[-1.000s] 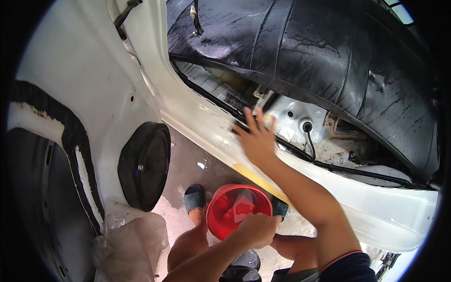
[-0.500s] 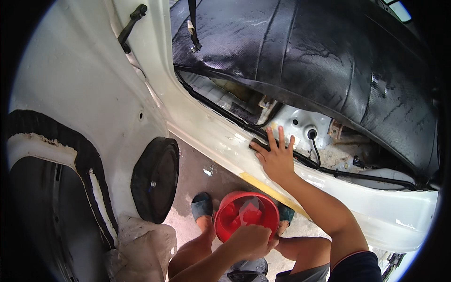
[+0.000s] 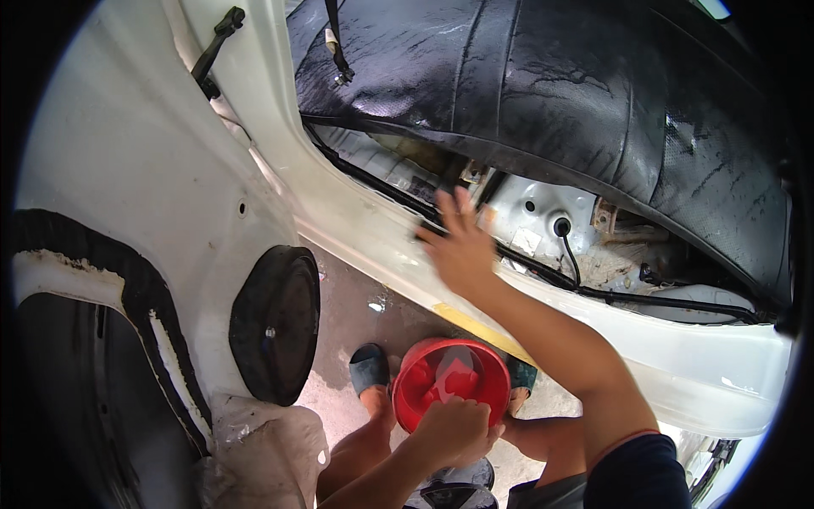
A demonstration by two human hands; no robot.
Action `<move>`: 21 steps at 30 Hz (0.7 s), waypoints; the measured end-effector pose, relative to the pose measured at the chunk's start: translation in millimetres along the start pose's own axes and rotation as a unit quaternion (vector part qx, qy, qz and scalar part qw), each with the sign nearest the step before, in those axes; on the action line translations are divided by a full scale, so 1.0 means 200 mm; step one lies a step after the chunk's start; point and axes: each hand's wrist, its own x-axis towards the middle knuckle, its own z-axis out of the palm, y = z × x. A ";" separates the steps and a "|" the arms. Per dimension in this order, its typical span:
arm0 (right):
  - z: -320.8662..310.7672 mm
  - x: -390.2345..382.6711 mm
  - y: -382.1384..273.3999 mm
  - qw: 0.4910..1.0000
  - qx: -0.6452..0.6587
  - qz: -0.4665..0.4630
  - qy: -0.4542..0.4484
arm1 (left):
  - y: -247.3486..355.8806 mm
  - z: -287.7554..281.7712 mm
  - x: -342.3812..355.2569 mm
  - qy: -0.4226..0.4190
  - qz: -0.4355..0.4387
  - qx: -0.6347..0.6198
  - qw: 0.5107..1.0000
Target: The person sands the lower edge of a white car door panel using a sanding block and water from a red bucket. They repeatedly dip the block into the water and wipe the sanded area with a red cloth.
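My right hand (image 3: 462, 246) reaches over the white door sill (image 3: 365, 225) of a vehicle. Its fingers are spread and blurred, above the black cable run (image 3: 543, 270) along the sill's inner edge; I cannot tell whether they touch it. Nothing shows in that hand. Down between my knees, my left hand (image 3: 458, 431) is closed in a fist at the near rim of a red bucket (image 3: 407, 399) and appears to grip it. Inside the bucket lies a brighter red shape with a pale patch, too unclear to name. My palm hides part of the near rim.
A dark floor mat or covering (image 3: 568, 93) is lifted above bare metal (image 3: 517, 208) with a thin cable. The open white door (image 3: 127, 161) with a round black speaker (image 3: 275, 327) stands at left. Yellow tape (image 3: 479, 329) runs along the sill.
My right hand has slid leftward and slightly up along the sill. The left hand stays at the bucket. The whole view has shifted slightly.
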 end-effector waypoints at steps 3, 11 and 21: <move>0.10 0.19 -0.12 0.998 0.015 -0.013 0.064 | 0.04 0.02 0.06 0.008 0.017 -0.020 1.000; 0.07 -0.09 0.06 1.000 -0.018 -0.004 0.023 | 0.03 0.04 0.05 -0.018 0.027 -0.003 0.999; 0.08 -0.05 0.04 1.000 -0.009 0.004 0.019 | 0.03 0.07 0.13 -0.080 -0.005 -0.005 0.997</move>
